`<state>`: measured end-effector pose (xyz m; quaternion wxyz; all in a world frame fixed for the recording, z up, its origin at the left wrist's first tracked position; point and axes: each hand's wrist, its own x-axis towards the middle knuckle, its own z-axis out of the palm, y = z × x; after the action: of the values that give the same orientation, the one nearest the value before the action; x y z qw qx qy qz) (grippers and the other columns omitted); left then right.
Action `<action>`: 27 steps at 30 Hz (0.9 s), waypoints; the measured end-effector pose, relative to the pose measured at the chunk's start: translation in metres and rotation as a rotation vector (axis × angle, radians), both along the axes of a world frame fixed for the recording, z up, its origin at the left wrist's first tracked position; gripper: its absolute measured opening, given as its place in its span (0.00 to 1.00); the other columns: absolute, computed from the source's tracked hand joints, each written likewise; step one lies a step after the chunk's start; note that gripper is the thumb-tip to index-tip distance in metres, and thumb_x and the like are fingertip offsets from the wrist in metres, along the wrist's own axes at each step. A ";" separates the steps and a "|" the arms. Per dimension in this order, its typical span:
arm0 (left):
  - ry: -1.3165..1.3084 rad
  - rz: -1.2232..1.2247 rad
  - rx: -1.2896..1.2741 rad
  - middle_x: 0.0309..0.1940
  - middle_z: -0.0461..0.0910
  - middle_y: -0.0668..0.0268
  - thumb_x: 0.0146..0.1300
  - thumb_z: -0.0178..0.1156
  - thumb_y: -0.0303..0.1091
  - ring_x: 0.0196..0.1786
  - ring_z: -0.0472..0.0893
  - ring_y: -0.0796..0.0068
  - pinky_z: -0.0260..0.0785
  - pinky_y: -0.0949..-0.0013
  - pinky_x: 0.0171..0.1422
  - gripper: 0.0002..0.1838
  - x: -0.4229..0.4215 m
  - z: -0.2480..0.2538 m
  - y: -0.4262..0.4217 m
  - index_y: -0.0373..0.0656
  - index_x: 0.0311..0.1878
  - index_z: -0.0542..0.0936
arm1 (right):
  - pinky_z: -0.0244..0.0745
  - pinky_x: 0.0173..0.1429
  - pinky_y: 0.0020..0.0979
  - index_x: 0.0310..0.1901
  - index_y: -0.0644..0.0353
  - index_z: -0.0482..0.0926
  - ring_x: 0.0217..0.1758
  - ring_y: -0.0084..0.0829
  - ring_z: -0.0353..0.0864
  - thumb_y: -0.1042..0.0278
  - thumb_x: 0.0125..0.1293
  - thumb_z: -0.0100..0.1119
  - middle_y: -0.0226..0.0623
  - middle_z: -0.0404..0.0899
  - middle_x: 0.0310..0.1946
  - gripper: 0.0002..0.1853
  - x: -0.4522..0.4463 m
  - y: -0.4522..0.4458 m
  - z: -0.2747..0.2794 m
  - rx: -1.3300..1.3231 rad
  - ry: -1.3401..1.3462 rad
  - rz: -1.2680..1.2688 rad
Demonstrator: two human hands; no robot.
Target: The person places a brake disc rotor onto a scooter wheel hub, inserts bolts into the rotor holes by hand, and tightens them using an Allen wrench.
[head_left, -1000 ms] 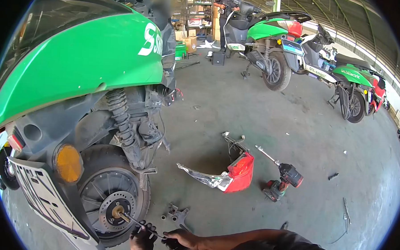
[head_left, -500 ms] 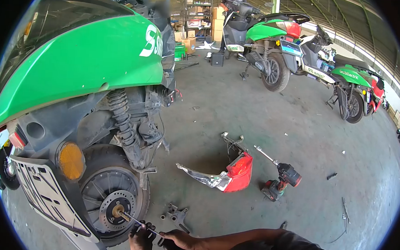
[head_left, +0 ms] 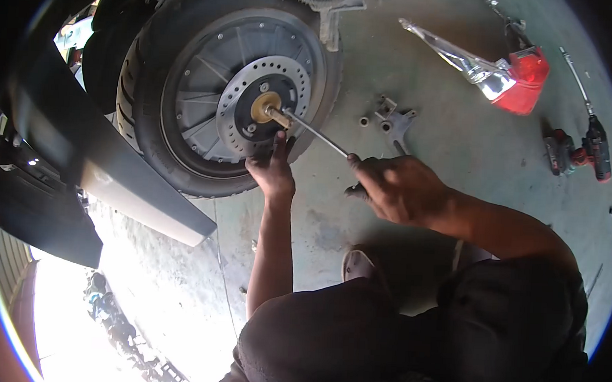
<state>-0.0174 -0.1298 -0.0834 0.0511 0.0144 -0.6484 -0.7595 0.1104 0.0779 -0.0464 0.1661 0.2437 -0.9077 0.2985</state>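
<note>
My right hand (head_left: 398, 189) is closed around the end of a long thin metal rod (head_left: 322, 137), perhaps a wrench or screwdriver shaft; its grip end is hidden in my fingers. The rod's far end meets a small brass-coloured piece (head_left: 280, 117) sticking out from the axle at the wheel hub. Just below that piece, my left hand (head_left: 274, 172) reaches up with fingers apart, its fingertips at the lower edge of the drilled brake disc (head_left: 235, 134). The disc sits on a spoked scooter wheel (head_left: 201, 84) with a black tyre.
On the floor lie a metal bracket (head_left: 396, 123), a red and clear tail light (head_left: 526, 81) and a cordless impact driver (head_left: 594, 149) with a long extension. A dark mudguard piece (head_left: 142, 191) juts out left of my left arm. My knees and a shoe are below.
The view has tilted down and come closer to the wheel. My left hand has left the rod and moved under the hub, while my right hand stays at the rod's outer end.
</note>
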 end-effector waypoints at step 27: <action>0.122 -0.122 -0.177 0.46 0.79 0.54 0.65 0.59 0.21 0.46 0.81 0.68 0.82 0.55 0.53 0.12 -0.004 -0.017 -0.007 0.26 0.50 0.74 | 0.65 0.28 0.32 0.44 0.61 0.76 0.16 0.24 0.64 0.63 0.70 0.50 0.29 0.66 0.16 0.11 -0.034 -0.023 -0.009 -0.937 -0.658 -0.144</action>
<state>-0.0217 -0.1366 -0.1002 0.0452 -0.0758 -0.7082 -0.7005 0.0759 0.0551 -0.0553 -0.0151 -0.0239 -0.6969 0.7166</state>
